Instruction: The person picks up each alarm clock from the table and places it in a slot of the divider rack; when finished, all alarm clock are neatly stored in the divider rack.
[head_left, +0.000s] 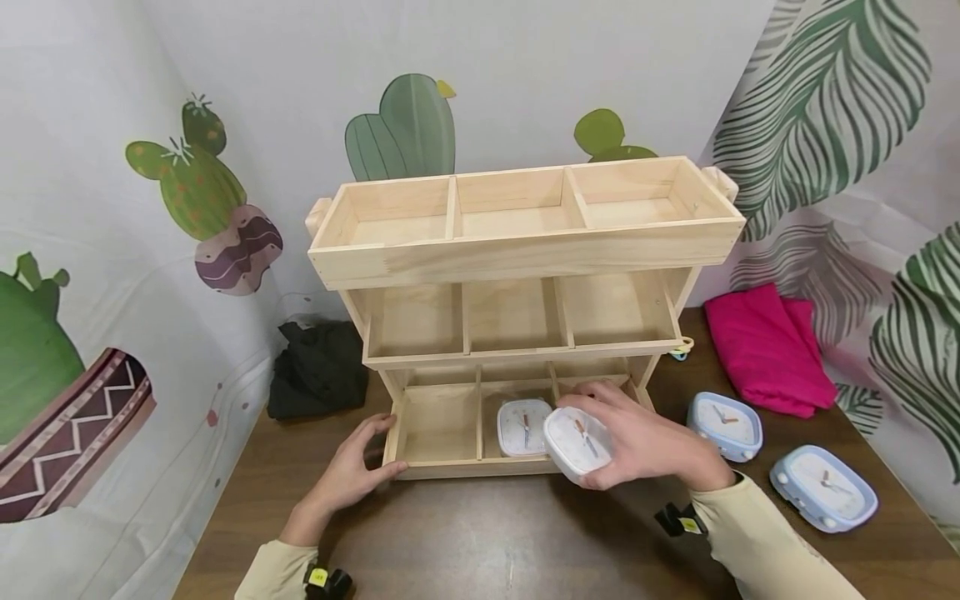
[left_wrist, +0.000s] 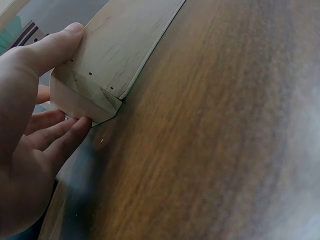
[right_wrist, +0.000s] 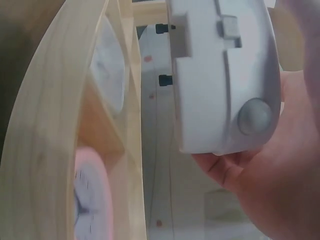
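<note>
A three-tier wooden shelf (head_left: 517, 250) with open compartments stands on the brown table (head_left: 480, 533). My left hand (head_left: 381, 450) grips its bottom left corner, thumb on the front board and fingers on the side wall; the left wrist view shows the left hand (left_wrist: 75, 75) round that corner (left_wrist: 100, 65). My right hand (head_left: 609, 440) holds a white alarm clock (head_left: 573, 437) tilted at the front of the bottom tier's right part. The right wrist view shows the clock's back (right_wrist: 220, 75) in my right hand (right_wrist: 260, 150). Another white clock (head_left: 523, 427) lies in the bottom middle compartment.
Two light blue clocks (head_left: 725, 425) (head_left: 823, 487) lie on the table right of the shelf. A pink cloth (head_left: 765, 346) lies at the back right, a black cloth (head_left: 318, 367) at the back left. A pink-edged clock face (right_wrist: 90, 205) shows in a compartment.
</note>
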